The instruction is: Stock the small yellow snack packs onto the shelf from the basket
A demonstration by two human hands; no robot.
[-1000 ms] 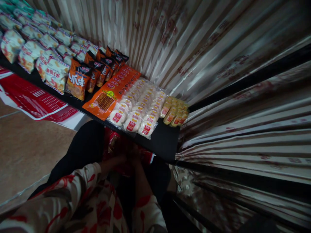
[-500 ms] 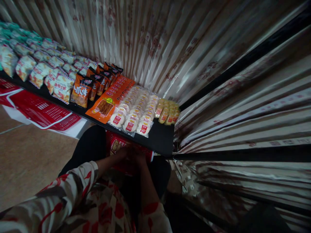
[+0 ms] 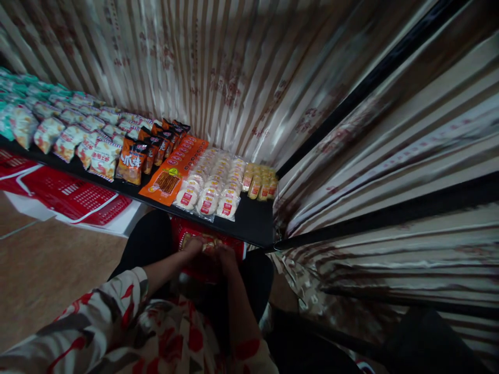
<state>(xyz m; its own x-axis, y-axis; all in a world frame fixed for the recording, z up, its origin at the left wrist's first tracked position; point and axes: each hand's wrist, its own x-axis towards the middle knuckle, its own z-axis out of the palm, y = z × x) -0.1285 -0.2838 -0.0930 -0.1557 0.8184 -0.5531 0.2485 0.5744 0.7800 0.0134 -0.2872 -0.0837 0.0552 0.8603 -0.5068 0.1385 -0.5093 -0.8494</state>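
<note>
Down between the knees, a red basket (image 3: 238, 248) is partly tucked under the front edge of the black shelf. My left hand (image 3: 194, 245) is inside it, fingers closed on small yellowish wrapped snack packets (image 3: 209, 245). Beside it my right hand (image 3: 226, 256) has its fingers curled around the same group of packets from the other side. Dim light hides the fingertips and the exact number of packets. On the shelf just above, similar yellow packets (image 3: 260, 182) stand in short rows at the right end, beside rows of round white wrapped crackers (image 3: 207, 200).
The black shelf (image 3: 249, 221) also carries a flat orange bag (image 3: 166, 182), orange-black snack bags (image 3: 132, 161), white bags (image 3: 103, 158) and green bags (image 3: 8, 122). Red baskets (image 3: 70, 189) lie below at left. A striped curtain (image 3: 234, 67) and black poles (image 3: 351, 98) border the shelf.
My hands have risen slightly inside the basket and moved a little apart, and yellowish packets now show between them. The view has shifted a little.
</note>
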